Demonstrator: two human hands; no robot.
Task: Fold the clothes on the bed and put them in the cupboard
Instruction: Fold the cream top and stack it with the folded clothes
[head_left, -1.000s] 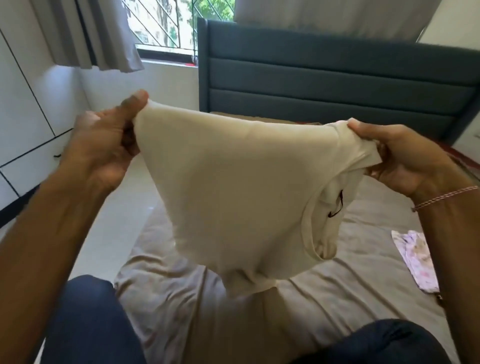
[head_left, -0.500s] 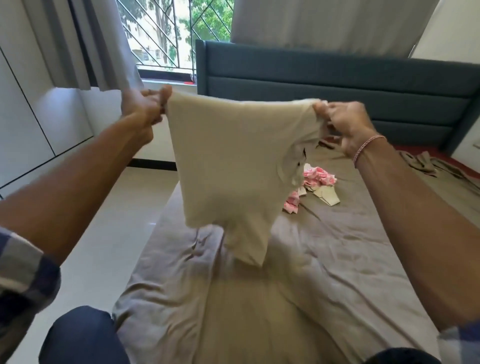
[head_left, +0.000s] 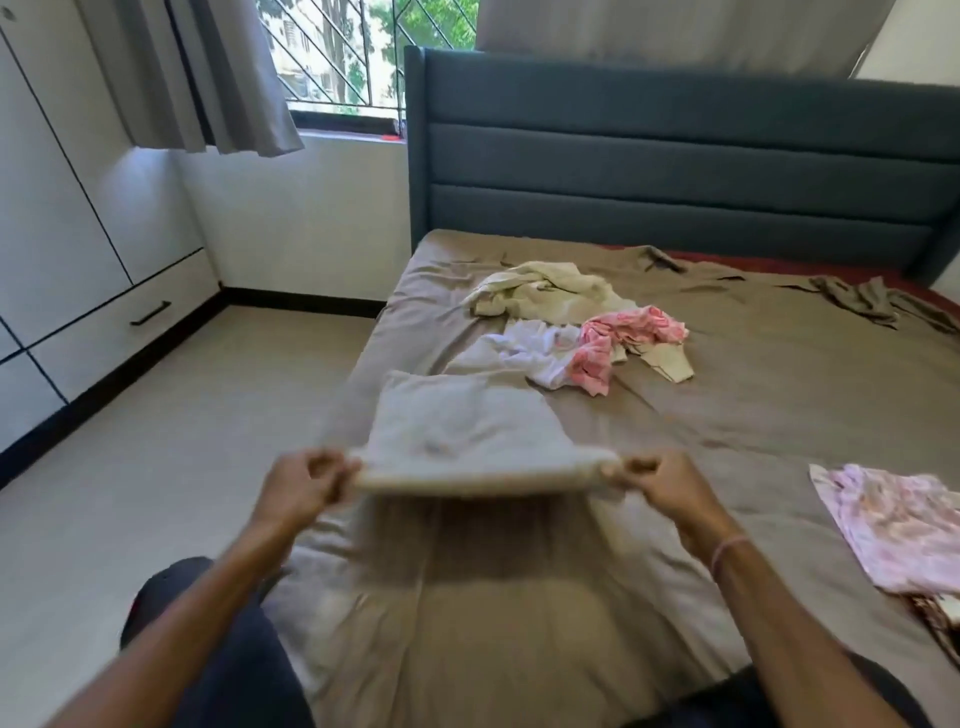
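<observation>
Now we are holding a cream garment (head_left: 467, 441) stretched between both hands, low over the bed (head_left: 753, 415).

We are pinching its near left corner with our left hand (head_left: 301, 486) and its near right corner with our right hand (head_left: 654, 480), fingers curled onto the cloth, so the near edge is running taut from hand to hand while the rest is lying away from us, blurred; whether its far end is touching the sheet we cannot tell. Beyond it a loose pile of cream, white and pink clothes (head_left: 571, 332) is lying unfolded, well apart from our hands. A pink floral piece (head_left: 904, 525) is lying flat to our right, and the white cupboard (head_left: 78, 234) is standing across the floor to our left.
</observation>
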